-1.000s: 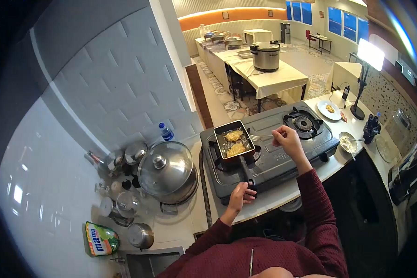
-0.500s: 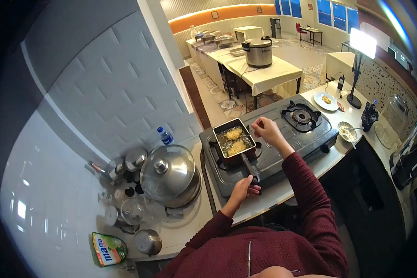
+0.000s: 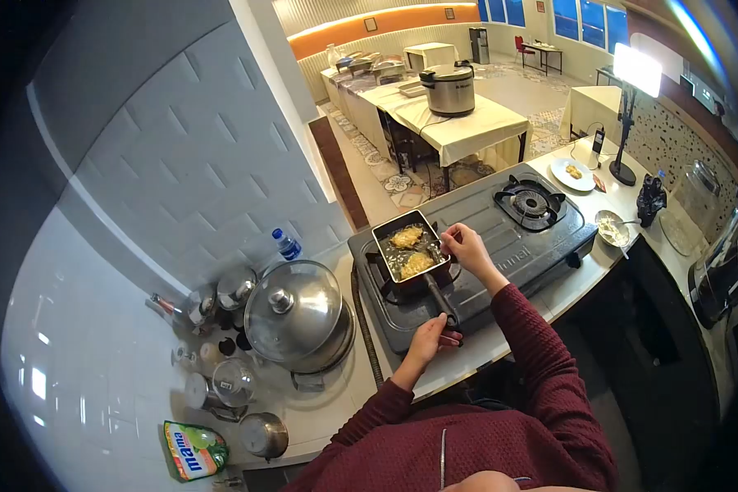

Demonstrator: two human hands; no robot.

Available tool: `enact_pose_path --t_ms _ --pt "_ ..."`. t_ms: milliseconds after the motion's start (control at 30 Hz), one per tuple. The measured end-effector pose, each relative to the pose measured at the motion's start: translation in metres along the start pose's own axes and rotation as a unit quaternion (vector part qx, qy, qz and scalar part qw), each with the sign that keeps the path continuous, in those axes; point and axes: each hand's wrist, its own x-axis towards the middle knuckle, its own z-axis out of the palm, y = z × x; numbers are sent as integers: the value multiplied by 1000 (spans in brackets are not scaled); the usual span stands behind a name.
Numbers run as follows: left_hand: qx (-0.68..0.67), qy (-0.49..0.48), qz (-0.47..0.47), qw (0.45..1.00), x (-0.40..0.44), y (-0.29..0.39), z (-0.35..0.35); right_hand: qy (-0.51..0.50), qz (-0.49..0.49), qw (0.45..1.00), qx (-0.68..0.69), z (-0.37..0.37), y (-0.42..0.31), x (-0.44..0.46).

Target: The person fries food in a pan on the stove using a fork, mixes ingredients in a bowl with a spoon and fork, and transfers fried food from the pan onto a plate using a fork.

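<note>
A small square frying pan (image 3: 375,243) sits over the left burner of the stove (image 3: 500,246). Two golden fritters, an upper one (image 3: 407,237) and a lower one (image 3: 416,264), lie in bubbling oil inside it. My left hand (image 3: 426,344) is closed around the dark pan handle (image 3: 439,297). Close to the pan's right rim is my right hand (image 3: 469,252), its fingers pinched together. Whether something thin is between those fingertips I cannot make out.
Left of the stove stand a large lidded pot (image 3: 293,312) and a blue-capped bottle (image 3: 287,244). Right of it are a plate with fried pieces (image 3: 559,168), a bowl with a spoon (image 3: 612,239) and a lamp (image 3: 623,172). A rice cooker (image 3: 449,90) stands on the table behind.
My right hand has come lower, closer to the pan's right rim. The left hand keeps its hold on the handle, and the view has shifted slightly.
</note>
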Motion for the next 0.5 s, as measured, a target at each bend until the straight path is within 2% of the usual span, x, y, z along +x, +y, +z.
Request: enact_pose_path --t_ms 167,500 --pt "1 5 2 1000 2 -2 -1 7 -12 1000 21 10 -8 3" --pt "5 14 7 1000 3 -5 0 8 -66 997 -24 23 -40 22"
